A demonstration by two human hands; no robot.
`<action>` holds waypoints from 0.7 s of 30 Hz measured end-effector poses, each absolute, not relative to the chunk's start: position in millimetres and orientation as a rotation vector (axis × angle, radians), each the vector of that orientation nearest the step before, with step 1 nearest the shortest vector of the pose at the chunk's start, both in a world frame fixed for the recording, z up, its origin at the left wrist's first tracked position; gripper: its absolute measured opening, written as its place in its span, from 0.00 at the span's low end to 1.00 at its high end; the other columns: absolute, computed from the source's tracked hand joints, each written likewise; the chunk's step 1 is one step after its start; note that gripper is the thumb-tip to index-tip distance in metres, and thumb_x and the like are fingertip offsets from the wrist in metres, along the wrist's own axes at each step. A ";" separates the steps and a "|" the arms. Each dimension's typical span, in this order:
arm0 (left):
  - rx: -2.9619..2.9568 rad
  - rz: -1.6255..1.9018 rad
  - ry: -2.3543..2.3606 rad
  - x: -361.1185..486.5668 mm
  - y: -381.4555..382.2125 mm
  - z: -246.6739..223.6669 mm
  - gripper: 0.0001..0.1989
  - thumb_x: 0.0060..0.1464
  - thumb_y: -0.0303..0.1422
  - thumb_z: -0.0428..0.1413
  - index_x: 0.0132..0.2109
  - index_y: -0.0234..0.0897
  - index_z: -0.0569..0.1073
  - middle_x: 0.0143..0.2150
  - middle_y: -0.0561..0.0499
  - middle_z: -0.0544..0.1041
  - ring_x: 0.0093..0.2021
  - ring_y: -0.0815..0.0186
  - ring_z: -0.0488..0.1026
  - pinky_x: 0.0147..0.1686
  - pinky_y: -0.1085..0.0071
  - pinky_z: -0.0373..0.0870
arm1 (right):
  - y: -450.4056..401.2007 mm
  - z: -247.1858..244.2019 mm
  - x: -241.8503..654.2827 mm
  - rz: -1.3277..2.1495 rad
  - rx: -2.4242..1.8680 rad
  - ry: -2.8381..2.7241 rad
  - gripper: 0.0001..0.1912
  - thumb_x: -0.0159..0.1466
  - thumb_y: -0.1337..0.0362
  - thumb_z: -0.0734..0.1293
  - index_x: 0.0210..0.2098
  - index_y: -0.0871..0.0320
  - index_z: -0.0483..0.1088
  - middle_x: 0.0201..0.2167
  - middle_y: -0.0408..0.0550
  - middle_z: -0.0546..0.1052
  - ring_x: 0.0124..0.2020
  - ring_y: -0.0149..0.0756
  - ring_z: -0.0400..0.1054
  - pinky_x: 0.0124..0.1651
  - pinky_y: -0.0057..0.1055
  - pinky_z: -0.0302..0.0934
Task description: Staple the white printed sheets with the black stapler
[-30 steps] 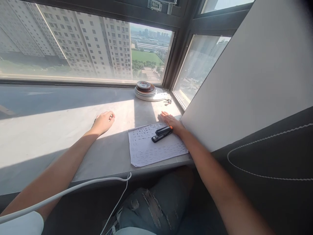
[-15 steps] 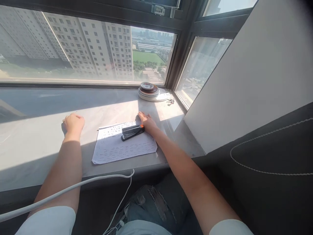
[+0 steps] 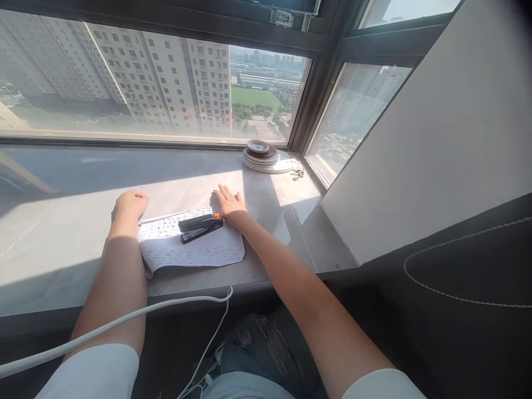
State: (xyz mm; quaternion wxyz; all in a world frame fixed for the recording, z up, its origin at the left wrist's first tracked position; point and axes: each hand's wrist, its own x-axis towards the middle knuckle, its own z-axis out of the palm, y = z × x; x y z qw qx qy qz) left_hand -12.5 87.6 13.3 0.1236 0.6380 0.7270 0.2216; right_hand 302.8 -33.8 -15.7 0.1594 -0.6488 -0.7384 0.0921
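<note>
Sheets of paper with writing [image 3: 191, 252] lie on the grey stone sill. On top of them rests a black stapler [image 3: 201, 227] with an orange spot at its right end. My right hand [image 3: 230, 204] lies on the sill by the papers' upper right corner, fingers spread, its edge next to the stapler's orange end. My left hand [image 3: 131, 204] is curled closed on the sill at the papers' upper left; what it holds, if anything, is hidden. The left edge of the papers bends up against my left forearm.
A stack of plates [image 3: 261, 157] stands in the window corner, with keys [image 3: 298, 174] beside it. A white cable [image 3: 124, 317] crosses above my left forearm. The white wall [image 3: 436, 127] closes off the right side.
The papers and stapler have shifted left, toward my left arm, along with my right hand. The papers' left side now buckles. My right fingers are spread wider. The view has shifted slightly.
</note>
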 end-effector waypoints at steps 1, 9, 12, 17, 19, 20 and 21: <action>1.789 0.608 2.173 -9.9 86.1 15.5 0.07 0.52 0.25 0.62 0.40 0.38 0.78 0.20 0.60 0.64 0.28 0.64 0.58 0.36 0.70 0.59 | -36.5 -16.8 305.9 0.273 -1.874 -2.100 0.35 0.74 0.77 0.51 0.79 0.60 0.50 0.82 0.48 0.40 0.82 0.43 0.36 0.80 0.64 0.34; 1.850 1.007 2.145 27.6 74.6 18.8 0.07 0.52 0.22 0.56 0.35 0.39 0.74 0.28 0.55 0.65 0.37 0.61 0.63 0.47 0.65 0.66 | -94.4 -21.3 378.3 0.160 -1.959 -1.944 0.33 0.76 0.71 0.51 0.79 0.56 0.52 0.81 0.50 0.49 0.82 0.41 0.41 0.80 0.62 0.39; 2.107 1.222 1.824 67.6 62.2 13.2 0.06 0.55 0.25 0.53 0.37 0.40 0.73 0.36 0.52 0.72 0.44 0.60 0.70 0.52 0.65 0.68 | -116.7 -19.6 418.5 0.154 -2.051 -1.879 0.32 0.76 0.69 0.50 0.79 0.60 0.51 0.81 0.54 0.49 0.82 0.44 0.41 0.79 0.65 0.39; 2.392 0.898 1.251 139.6 31.4 4.2 0.12 0.64 0.33 0.49 0.43 0.41 0.78 0.49 0.44 0.79 0.48 0.57 0.75 0.53 0.62 0.72 | -138.7 -21.2 474.3 0.154 -2.144 -1.897 0.33 0.74 0.72 0.50 0.78 0.59 0.53 0.81 0.55 0.47 0.82 0.47 0.41 0.78 0.65 0.39; 2.484 0.754 0.982 161.5 17.9 2.8 0.16 0.68 0.36 0.48 0.48 0.40 0.80 0.53 0.44 0.80 0.56 0.56 0.74 0.59 0.60 0.70 | -142.9 -25.2 486.4 0.142 -2.130 -1.890 0.33 0.74 0.72 0.51 0.77 0.58 0.55 0.81 0.56 0.49 0.81 0.48 0.42 0.78 0.66 0.40; 2.520 0.677 0.862 170.8 11.5 2.6 0.18 0.70 0.38 0.46 0.50 0.40 0.80 0.55 0.44 0.81 0.58 0.56 0.73 0.62 0.59 0.68 | -144.0 -27.5 489.7 0.139 -2.117 -1.879 0.32 0.74 0.72 0.51 0.77 0.58 0.55 0.81 0.57 0.50 0.81 0.49 0.43 0.78 0.66 0.41; 2.548 0.604 0.770 179.1 5.5 2.6 0.19 0.71 0.38 0.45 0.51 0.41 0.80 0.56 0.45 0.81 0.60 0.56 0.72 0.64 0.58 0.67 | -144.5 -29.8 491.4 0.139 -2.102 -1.869 0.32 0.74 0.72 0.51 0.76 0.57 0.56 0.80 0.57 0.51 0.81 0.49 0.43 0.77 0.66 0.41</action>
